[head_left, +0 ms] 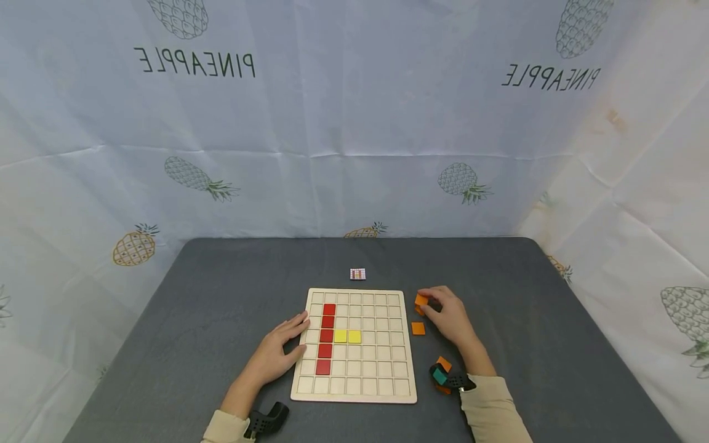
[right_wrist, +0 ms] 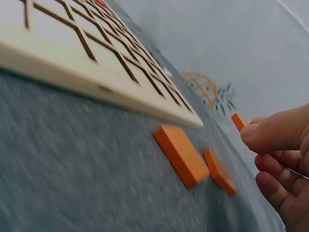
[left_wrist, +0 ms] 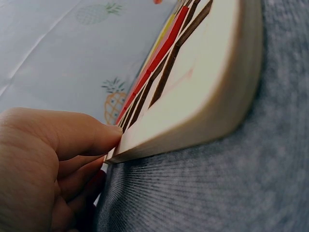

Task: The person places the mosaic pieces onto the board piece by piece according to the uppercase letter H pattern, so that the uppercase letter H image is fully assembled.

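A pale wooden grid board point(head_left: 368, 386) lies flat, bearing a column of red square tiles point(head_left: 326, 336) and two yellow tiles point(head_left: 347, 336) beside the column's middle. My left hand point(head_left: 275, 352) rests at the board's left edge, its thumb point(left_wrist: 104, 135) touching the side. Right of the board, my right hand point(head_left: 447, 314) pinches an orange tile point(right_wrist: 239, 122) between thumb and fingers, raised off the table. Below that hand, two orange tiles lie on the table: a nearer one point(right_wrist: 181, 155) and a farther one point(right_wrist: 220, 172).
More orange tiles point(head_left: 444, 363) lie near the right wrist, partly hidden by its black strap. A small patterned card point(head_left: 357, 274) lies beyond the board's far edge. The dark grey table point(head_left: 249, 271) ends at a pineapple-print cloth point(head_left: 332, 191).
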The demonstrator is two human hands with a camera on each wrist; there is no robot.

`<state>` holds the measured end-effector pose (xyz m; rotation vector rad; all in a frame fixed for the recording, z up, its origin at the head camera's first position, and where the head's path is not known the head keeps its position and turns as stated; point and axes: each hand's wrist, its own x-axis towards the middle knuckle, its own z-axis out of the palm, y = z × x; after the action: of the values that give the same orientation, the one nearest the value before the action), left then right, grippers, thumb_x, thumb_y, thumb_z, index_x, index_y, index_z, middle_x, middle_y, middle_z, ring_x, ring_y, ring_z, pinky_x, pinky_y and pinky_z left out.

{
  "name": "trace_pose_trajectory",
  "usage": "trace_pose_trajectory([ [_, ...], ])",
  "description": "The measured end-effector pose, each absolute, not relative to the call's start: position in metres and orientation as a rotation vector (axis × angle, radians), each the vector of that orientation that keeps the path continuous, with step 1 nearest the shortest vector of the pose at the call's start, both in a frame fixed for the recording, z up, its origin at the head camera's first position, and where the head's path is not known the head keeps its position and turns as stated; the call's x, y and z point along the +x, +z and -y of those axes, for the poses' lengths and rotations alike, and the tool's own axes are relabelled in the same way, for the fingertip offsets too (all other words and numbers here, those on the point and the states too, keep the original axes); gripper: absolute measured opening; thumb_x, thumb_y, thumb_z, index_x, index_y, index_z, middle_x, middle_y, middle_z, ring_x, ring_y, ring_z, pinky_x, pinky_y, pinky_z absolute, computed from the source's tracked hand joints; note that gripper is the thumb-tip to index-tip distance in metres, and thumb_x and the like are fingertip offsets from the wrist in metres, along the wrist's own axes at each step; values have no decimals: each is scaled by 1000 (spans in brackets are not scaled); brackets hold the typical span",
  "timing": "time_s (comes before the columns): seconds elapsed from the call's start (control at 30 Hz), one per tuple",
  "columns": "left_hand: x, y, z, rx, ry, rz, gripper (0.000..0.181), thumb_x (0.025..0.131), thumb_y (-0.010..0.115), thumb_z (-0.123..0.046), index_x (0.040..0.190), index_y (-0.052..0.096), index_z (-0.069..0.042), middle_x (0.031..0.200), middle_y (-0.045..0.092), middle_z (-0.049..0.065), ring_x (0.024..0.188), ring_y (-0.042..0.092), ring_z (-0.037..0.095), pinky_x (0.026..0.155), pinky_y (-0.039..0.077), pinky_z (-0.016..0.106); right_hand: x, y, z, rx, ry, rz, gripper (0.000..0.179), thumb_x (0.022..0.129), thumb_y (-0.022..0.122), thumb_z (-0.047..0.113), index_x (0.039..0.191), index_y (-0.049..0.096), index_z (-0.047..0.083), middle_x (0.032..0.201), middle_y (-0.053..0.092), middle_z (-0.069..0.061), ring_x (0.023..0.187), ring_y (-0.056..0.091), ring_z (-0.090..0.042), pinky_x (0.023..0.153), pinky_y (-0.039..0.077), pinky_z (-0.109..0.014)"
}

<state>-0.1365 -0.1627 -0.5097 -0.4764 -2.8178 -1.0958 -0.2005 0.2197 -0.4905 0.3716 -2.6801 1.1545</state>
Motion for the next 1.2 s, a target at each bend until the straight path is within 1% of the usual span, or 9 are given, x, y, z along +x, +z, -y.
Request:
trace_pose_trajectory([
  [0.13, -136, -509, 162, -475, -1111, 2820, 51, 85, 66, -16, 134, 55, -7, 145, 46, 4, 135, 41, 29, 114, 31, 49, -198, -486, -209, 437, 1167, 2675, 31, 85, 70, 10, 116, 67, 8, 110, 59, -8, 93, 59, -24, 79, 54, -43],
  [0.3, -135, -509, 161, -470, -1116, 2819, 51, 85, 67, -16, 134, 55, -7, 146, 46, 3, 135, 41, 28, 113, 32, 49, -195, -483, -191, 504, 1183, 2692, 29, 84, 70, 10, 113, 69, 9, 108, 60, -4, 91, 60, -21, 77, 55, -36],
  [0.47, -134, -509, 160, -466, -1099, 2806, 51, 83, 67, -14, 133, 56, -7, 145, 47, 4, 134, 43, 29, 112, 33, 49, -195, -481, -168, 572, 1206, 2733, 29, 84, 71, 12, 113, 70, 10, 107, 60, -2, 91, 57, -21, 75, 51, -34],
  [0.6, -134, -508, 161, -457, -1112, 2817, 52, 83, 67, -14, 134, 56, -7, 145, 46, 3, 135, 42, 28, 113, 32, 48, -200, -481, -153, 651, 1241, 2754, 29, 85, 70, 14, 114, 69, 8, 106, 60, -1, 97, 59, -22, 83, 54, -37],
  [0.7, -135, -507, 161, -445, -1132, 2835, 53, 84, 67, -15, 135, 55, -8, 146, 45, 2, 136, 40, 26, 115, 30, 47, -205, -483, -144, 706, 1221, 2768, 27, 87, 68, 13, 113, 69, 7, 105, 60, -1, 99, 60, -22, 86, 53, -39],
  [0.83, -135, -507, 162, -456, -1138, 2836, 52, 84, 67, -15, 135, 54, -8, 146, 45, 2, 136, 40, 25, 116, 29, 46, -210, -486, -136, 725, 1143, 2817, 25, 87, 66, 11, 113, 70, 10, 106, 61, -2, 98, 58, -20, 84, 51, -37],
  [0.9, -135, -508, 162, -467, -1125, 2829, 52, 84, 67, -15, 134, 55, -7, 146, 45, 3, 136, 41, 27, 115, 30, 47, -212, -488, -133, 723, 1118, 2846, 25, 88, 66, 10, 113, 70, 11, 107, 60, -2, 99, 57, -19, 85, 52, -35],
  [1.03, -135, -508, 162, -462, -1127, 2835, 52, 84, 67, -15, 134, 55, -7, 146, 45, 3, 136, 41, 26, 116, 29, 46, -213, -490, -129, 743, 1124, 2867, 25, 88, 65, 9, 113, 69, 10, 108, 59, -4, 99, 58, -18, 86, 54, -35],
  [1.2, -135, -508, 162, -461, -1134, 2830, 52, 84, 67, -15, 134, 55, -7, 146, 45, 3, 136, 41, 26, 116, 29, 46, -215, -491, -126, 782, 1077, 2875, 25, 88, 64, 8, 113, 69, 10, 106, 59, -3, 93, 55, -14, 78, 52, -30],
])
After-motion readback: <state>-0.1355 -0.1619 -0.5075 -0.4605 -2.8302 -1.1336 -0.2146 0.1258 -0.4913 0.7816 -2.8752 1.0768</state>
